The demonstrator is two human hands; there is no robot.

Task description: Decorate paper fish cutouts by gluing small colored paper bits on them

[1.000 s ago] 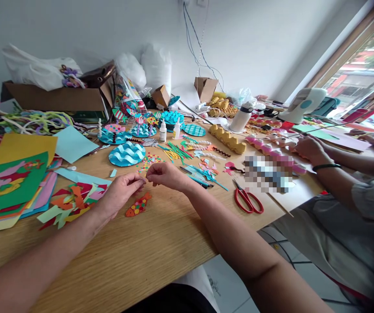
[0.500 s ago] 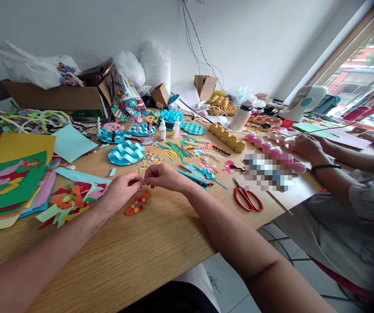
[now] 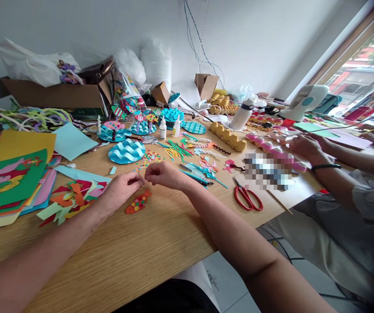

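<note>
My left hand (image 3: 124,187) and my right hand (image 3: 162,174) meet fingertip to fingertip above the table, each closed in a pinch. Whatever is between the fingers is too small or hidden to make out. Just below them lies an orange paper fish (image 3: 138,202) covered with red, yellow and green dots. Behind the hands, small coloured paper dots (image 3: 150,159) are scattered on the wood. A blue oval (image 3: 126,151) with pale wavy paper strips lies beyond my left hand.
Paper scraps (image 3: 76,195) and coloured sheets (image 3: 14,174) cover the left side. Red-handled scissors (image 3: 248,198) and brushes (image 3: 195,177) lie to the right. Two glue bottles (image 3: 162,129) stand farther back. A co-worker's hands (image 3: 307,148) work at the right over egg-carton strips (image 3: 228,137).
My hands stay almost in place with fingertips together; my right hand's fingers have shifted very slightly. The paper fish lies where it was.
</note>
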